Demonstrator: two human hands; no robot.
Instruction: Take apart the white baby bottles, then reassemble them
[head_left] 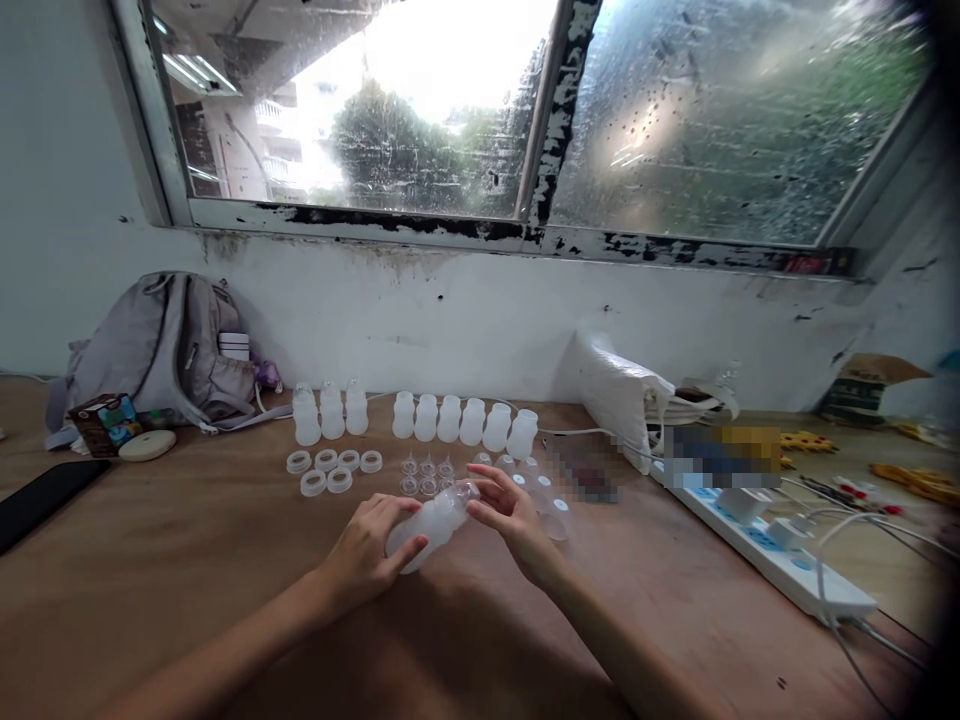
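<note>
Fingers of the left hand [371, 545] clamped around the body of a frosted bottle [424, 540], tilted over the tabletop [225, 600], base toward the left palm; fingers of the right hand [521, 525] bent about its clear top [460, 492], thumb and forefinger apart on either side. Seating of the top: cannot tell. Just beyond: clear teats [427, 468], with pale rings [340, 480] to their left; clear caps [556, 525] beside the right hand. Farther out: open bottles [449, 420] and three topped bottles [331, 412]. Risks, judged: off-axis pressure could skew the top; a loose left grip could let the smooth wall slip; a low knuckle could topple teats.
</note>
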